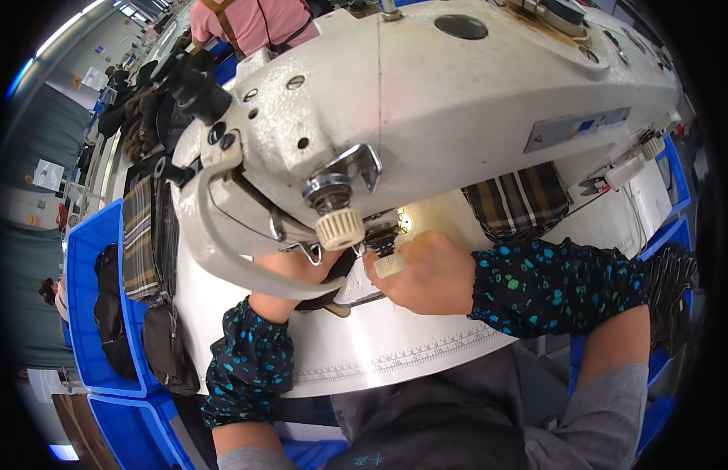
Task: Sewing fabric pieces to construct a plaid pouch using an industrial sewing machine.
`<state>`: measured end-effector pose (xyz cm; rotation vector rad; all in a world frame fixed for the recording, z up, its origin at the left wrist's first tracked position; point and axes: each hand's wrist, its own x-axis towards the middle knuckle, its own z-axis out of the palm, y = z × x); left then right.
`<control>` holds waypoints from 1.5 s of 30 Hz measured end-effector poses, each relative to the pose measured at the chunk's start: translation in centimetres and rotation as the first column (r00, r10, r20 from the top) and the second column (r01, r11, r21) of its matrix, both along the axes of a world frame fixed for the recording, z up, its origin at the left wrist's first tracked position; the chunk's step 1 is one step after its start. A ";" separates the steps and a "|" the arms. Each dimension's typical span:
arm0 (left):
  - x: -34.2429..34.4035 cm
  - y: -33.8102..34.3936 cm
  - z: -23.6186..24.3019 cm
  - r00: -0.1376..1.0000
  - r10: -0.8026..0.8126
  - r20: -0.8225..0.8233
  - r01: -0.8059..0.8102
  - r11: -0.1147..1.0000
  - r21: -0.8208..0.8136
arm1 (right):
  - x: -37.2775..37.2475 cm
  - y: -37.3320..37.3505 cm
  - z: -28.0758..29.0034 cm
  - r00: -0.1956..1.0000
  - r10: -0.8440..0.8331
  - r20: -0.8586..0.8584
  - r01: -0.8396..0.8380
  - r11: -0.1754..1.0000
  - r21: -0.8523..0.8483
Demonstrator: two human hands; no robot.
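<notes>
Working under the head of a white sewing machine (pixel 458 102), both hands are close to the needle area. The right hand (pixel 426 274) rests on the white table (pixel 395 345), its fingers curled and pressing a small dark piece (pixel 340 286), and one fingertip wears a pale cover. The left hand (pixel 289 278) lies just beside it, partly hidden by the machine's curved guard, so I cannot tell how far its fingers are closed. Plaid fabric (pixel 520 200) lies behind the machine, and more hangs over a blue bin (pixel 86 313) at left.
</notes>
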<state>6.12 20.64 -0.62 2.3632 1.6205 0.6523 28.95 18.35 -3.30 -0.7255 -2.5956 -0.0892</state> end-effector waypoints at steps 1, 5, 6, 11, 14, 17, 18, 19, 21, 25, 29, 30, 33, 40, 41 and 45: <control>-0.1 0.0 -0.2 1.000 -0.022 -0.006 0.022 0.999 0.037 | 0.0 0.0 0.1 1.000 0.005 0.010 -0.005 1.000 -0.004; -0.3 -0.2 0.2 0.997 -0.046 -0.060 0.047 0.999 0.020 | 0.1 0.2 0.2 0.999 0.034 -0.001 -0.034 0.999 -0.012; -0.3 -0.2 -0.1 0.999 -0.034 0.012 0.035 0.999 -0.032 | 0.1 0.1 0.2 0.999 0.038 0.000 -0.038 0.999 -0.012; 0.4 -0.2 0.8 0.984 0.042 0.173 0.007 0.962 -0.274 | -0.1 0.0 -0.1 0.989 0.060 -0.134 -0.062 0.998 -0.008; -0.2 -0.3 0.2 0.982 -0.022 0.189 0.055 0.983 -0.173 | -0.3 0.0 -0.1 0.989 0.073 -0.125 -0.076 0.997 -0.015; 0.8 -0.4 1.2 0.988 0.085 0.131 -0.047 0.961 -0.272 | -0.2 0.0 -0.3 0.990 0.058 -0.125 -0.058 0.998 0.001; 1.1 -0.5 1.8 0.980 0.192 0.052 -0.159 0.915 -0.371 | -0.3 0.0 -0.2 0.990 0.057 -0.127 -0.057 0.998 0.002; 0.7 -0.5 1.4 0.981 0.190 0.050 -0.158 0.915 -0.370 | -0.4 0.0 -0.2 0.989 0.063 -0.131 -0.063 0.998 0.005; -0.1 -0.2 0.4 0.996 0.034 0.087 -0.014 0.975 -0.223 | -0.3 0.1 -0.1 0.989 0.067 -0.133 -0.067 0.998 0.009; 0.1 -0.5 0.6 0.996 0.075 -0.039 -0.082 0.968 -0.236 | -0.2 0.1 0.1 0.989 0.079 -0.128 -0.078 0.997 0.019; 0.0 -0.6 0.4 1.000 0.021 0.012 -0.018 0.983 -0.180 | -0.3 0.1 -0.1 0.983 0.085 -0.162 -0.079 0.996 0.041; 0.3 -0.7 0.7 0.999 0.045 -0.014 -0.047 0.979 -0.196 | -0.4 0.0 -0.1 0.983 0.084 -0.163 -0.078 0.996 0.041; 0.7 -0.8 0.9 0.999 -0.007 0.033 0.012 0.990 -0.142 | -0.5 -0.2 -0.1 0.983 0.064 -0.172 -0.060 0.998 0.028; -0.3 -0.5 -0.8 0.961 0.006 0.275 0.067 0.965 -0.254 | -0.7 0.3 0.1 0.957 0.040 -0.289 0.013 0.983 0.182; -0.7 -0.3 -1.2 0.961 0.013 0.275 0.059 0.966 -0.252 | -0.8 0.4 0.2 0.941 0.025 -0.338 0.051 0.976 0.214; -1.7 0.8 -3.1 0.985 -0.006 0.173 0.054 0.960 -0.275 | 0.0 0.3 0.3 0.991 0.123 -0.061 -0.108 0.973 0.204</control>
